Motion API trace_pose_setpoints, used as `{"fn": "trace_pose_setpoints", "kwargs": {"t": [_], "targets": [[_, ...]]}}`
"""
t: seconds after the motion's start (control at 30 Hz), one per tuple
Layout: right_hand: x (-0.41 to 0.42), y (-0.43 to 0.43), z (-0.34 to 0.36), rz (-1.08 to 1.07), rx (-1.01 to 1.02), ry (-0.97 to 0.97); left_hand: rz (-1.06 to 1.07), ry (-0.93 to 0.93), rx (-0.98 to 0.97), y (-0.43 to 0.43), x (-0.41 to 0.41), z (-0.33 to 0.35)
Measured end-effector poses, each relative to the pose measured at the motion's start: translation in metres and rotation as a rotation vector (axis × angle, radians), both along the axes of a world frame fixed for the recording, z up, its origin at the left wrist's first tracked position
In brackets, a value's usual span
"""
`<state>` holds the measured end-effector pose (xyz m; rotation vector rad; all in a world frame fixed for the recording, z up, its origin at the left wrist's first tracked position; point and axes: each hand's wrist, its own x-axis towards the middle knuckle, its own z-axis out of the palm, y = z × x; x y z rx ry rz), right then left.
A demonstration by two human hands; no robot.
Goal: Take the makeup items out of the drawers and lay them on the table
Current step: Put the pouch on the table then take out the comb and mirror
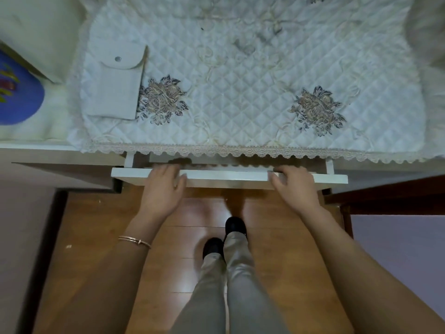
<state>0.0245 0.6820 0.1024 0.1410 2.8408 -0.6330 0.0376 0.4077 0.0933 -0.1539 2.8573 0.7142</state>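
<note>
Your left hand [161, 186] and right hand [295, 186] both gripped the front edge of the drawer [226, 177], fingers curled over it. The drawer's long axis ran from one hand to the other, slightly open. A white pouch [115, 83] lay beyond your left hand on the table [252, 75], its flap pointing away from you.

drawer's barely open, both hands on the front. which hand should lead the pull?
Neither clearly. The left hand and right hand both rest on the top edge of the drawer front, about evenly spaced from its centre. A two-handed pull looks best, and should keep it straight.

Drawer [228, 177] interior hidden under lace cloth [240, 150]; contents perhaps unseen.
</note>
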Motion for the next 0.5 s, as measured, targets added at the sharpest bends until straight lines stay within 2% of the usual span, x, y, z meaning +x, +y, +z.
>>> {"fn": "trace_pose_setpoints", "kwargs": {"t": [0.13,0.33,0.5], "targets": [[0.014,0.0,-0.002,-0.014,-0.009,0.01,0.048,-0.003,0.11,0.0,0.0,0.006],[0.063,0.002,0.007,-0.048,-0.054,-0.103,0.036,-0.012,0.042,-0.004,0.048,0.003],[0.108,0.001,0.005,-0.093,-0.067,-0.157,0.068,-0.061,0.091,-0.007,0.092,0.005]]}}
